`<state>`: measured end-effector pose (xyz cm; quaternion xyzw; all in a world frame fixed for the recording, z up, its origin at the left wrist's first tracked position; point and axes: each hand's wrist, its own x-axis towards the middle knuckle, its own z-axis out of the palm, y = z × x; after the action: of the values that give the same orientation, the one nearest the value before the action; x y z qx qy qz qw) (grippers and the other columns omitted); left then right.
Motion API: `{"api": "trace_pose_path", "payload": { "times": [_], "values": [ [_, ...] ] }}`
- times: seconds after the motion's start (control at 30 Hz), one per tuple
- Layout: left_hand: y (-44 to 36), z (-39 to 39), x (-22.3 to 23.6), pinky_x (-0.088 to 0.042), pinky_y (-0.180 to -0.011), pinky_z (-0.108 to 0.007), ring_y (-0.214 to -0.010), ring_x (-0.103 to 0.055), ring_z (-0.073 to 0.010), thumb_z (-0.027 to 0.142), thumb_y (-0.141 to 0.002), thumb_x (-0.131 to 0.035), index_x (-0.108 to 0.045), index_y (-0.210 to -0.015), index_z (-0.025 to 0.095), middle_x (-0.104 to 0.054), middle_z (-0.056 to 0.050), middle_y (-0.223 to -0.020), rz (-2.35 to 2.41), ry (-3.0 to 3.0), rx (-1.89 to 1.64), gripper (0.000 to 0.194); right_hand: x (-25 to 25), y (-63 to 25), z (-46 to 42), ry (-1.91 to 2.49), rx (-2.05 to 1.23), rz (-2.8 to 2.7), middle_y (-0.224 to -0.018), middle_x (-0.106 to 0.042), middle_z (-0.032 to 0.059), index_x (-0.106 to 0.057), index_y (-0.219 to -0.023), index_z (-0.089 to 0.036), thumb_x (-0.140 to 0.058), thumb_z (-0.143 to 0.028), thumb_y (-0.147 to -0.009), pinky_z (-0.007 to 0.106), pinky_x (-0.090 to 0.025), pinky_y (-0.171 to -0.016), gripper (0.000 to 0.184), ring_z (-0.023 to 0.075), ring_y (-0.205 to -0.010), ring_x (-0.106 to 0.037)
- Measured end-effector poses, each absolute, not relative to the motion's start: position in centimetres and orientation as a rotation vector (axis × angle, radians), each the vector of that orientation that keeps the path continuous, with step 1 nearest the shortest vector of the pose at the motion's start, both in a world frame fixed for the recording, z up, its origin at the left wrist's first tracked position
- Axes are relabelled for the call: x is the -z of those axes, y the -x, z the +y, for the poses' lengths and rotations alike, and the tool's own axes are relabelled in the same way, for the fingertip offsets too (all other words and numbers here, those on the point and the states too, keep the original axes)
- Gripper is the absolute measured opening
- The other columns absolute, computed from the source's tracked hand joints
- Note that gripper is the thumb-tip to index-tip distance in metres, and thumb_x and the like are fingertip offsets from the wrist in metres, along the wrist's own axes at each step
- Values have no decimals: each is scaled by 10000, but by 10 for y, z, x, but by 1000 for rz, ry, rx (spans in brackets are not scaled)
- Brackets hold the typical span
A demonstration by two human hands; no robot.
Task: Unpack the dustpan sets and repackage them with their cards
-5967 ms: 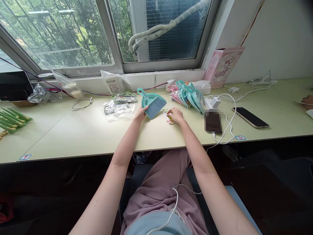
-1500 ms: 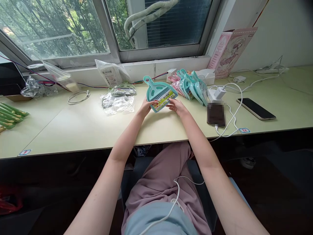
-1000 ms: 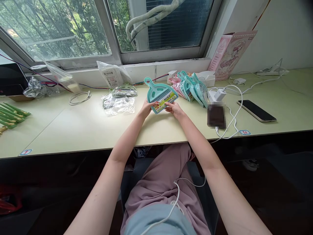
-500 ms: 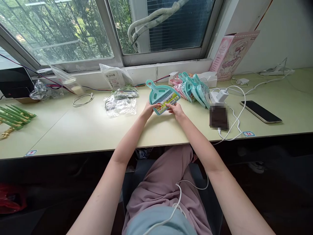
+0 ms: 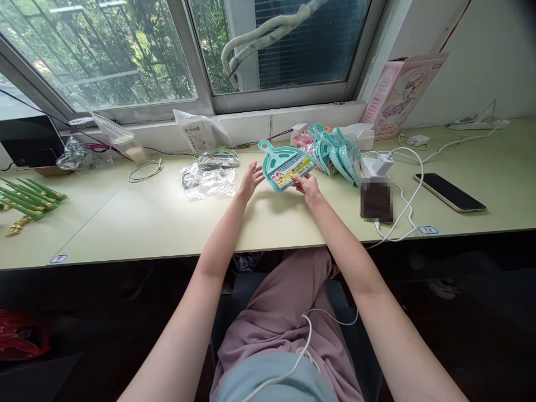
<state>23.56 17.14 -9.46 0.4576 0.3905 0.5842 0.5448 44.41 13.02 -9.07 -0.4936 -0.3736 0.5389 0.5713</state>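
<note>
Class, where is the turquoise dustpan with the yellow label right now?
In the head view, the turquoise dustpan is near the middle, held in the right hand, between the open left hand and the dustpan pile.

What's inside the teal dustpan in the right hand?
Greyish bristles show in the dustpan, with a printed card over their lower part. What lies beneath the card is covered, and the right hand hides a bit of its edge.

A teal dustpan with a grey-bristled brush nested inside and a colourful printed card across it is held tilted above the desk, handle toward its back edge.
</note>
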Motion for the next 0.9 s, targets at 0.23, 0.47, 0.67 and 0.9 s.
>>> {"api": "trace_pose_path", "payload": {
  "times": [0.23,0.47,0.67,0.9],
  "values": [
    [-192,165,102,-36,-1188,-622,-1533,-79,-371,146,-742,-623,-496,-1330,167,-299,-218,-1587,2066,-1613,-1309,602,92,-450,132,1098,-1252,-818,-834,-729,-37,-623,-884,-207,-770,-228,-690,149,-434,-537,244,58,-615,-641],
    [-196,164,107,-57,-1207,-547,-1226,-535,-342,146,-770,-581,-637,-883,247,-693,-110,-1035,1706,-1934,-1009,162,99,-455,138,1096,-1225,-783,-833,-728,-31,-608,-876,-218,-784,-266,-675,157,-463,-536,271,77,-647,-656],
    [-213,162,101,176,-1193,-519,-1134,-549,-336,40,-713,-514,-633,-853,256,-585,-59,-720,1718,-2021,-1186,283,101,-461,143,1091,-1218,-751,-848,-730,-30,-607,-886,-221,-772,-247,-696,150,-456,-513,253,77,-649,-663],
    [-205,161,102,226,-1130,-602,-1340,-363,-407,417,-773,-711,-613,-983,229,-638,-144,-1149,1847,-1990,-1044,298,100,-461,142,1124,-1236,-799,-835,-733,-24,-624,-871,-203,-776,-203,-710,148,-478,-521,221,75,-628,-664]
  ]
}}
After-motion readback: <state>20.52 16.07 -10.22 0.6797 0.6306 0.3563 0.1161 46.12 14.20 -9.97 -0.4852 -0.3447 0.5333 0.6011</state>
